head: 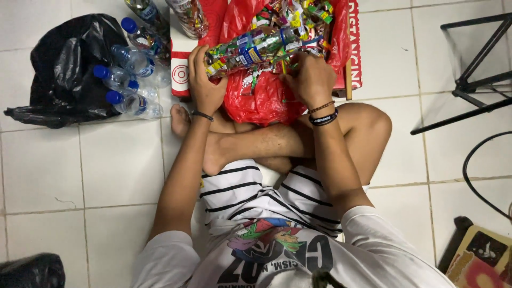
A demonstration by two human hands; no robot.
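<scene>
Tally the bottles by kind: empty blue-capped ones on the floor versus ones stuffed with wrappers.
Empty blue-capped bottles: 4
Wrapper-stuffed bottle in left hand and right hand: 1
Stuffed bottles at the top edge: 2
Total: 7

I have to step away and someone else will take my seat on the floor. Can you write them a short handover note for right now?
Left hand: gripping the base end of a clear plastic bottle packed with colourful wrappers, held sideways.
Right hand: at the loose wrappers near the bottle's neck; what the fingers pinch is hidden.
The wrappers lie in a red plastic bag in front of the crossed legs.
Done: this bottle looks nearly full.
Left: blue-capped bottles beside a black bag look unfilled.
</scene>
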